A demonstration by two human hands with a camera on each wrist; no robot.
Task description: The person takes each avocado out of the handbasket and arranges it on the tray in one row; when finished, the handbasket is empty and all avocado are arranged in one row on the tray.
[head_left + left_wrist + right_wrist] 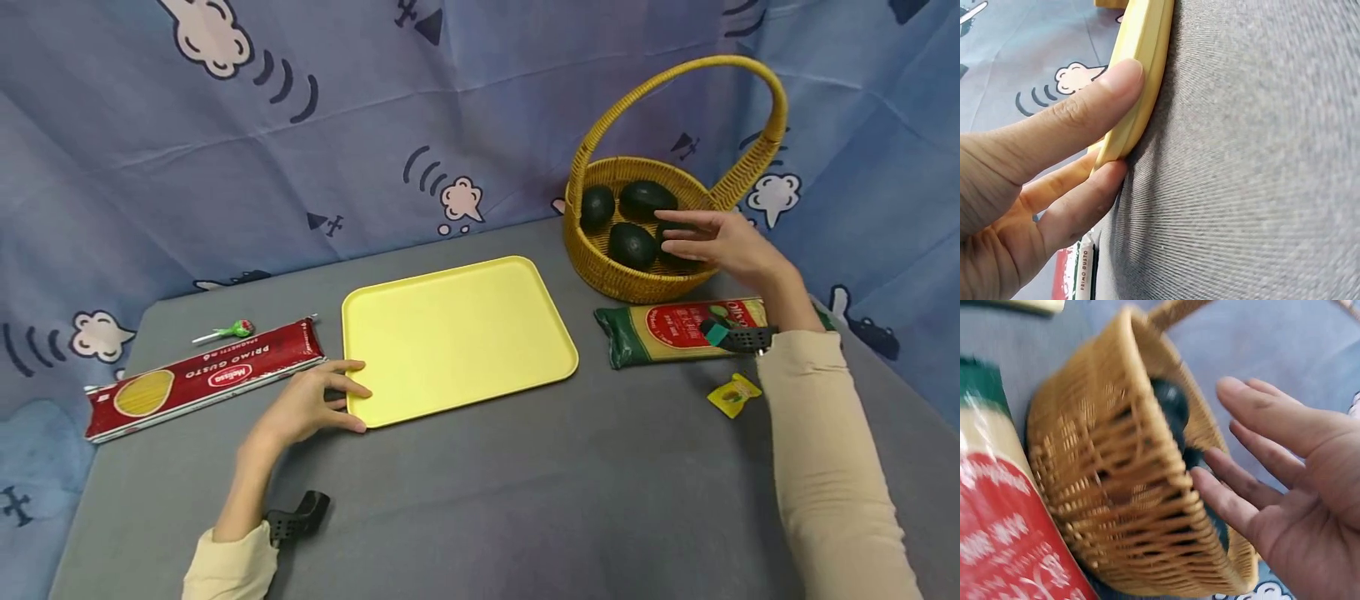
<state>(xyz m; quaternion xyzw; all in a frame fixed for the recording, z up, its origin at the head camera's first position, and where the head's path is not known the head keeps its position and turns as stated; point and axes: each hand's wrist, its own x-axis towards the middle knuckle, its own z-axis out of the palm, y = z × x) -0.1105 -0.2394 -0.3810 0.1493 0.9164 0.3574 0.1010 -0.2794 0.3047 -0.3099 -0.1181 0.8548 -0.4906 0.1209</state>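
My left hand (309,402) holds the near left corner of a yellow rectangular tray (465,333). In the left wrist view, its thumb (1100,94) lies along the tray's outer edge and the other fingers meet the corner below. My right hand (727,243) hovers at the right side of a yellow wicker basket (633,287), its fingers spread and nothing between them. Several dark green avocados (632,245) lie in the basket; the hand partly covers the rightmost one. In the right wrist view, the fingertips (1207,481) overlap the basket's rim.
A red spaghetti pack (217,377) and a green lollipop (228,331) lie left of the tray. In front of the basket lies a green and red pasta pack (660,331), partly under the right forearm. A small yellow wrapped candy (733,395) lies nearer. Patterned blue cloth hangs behind.
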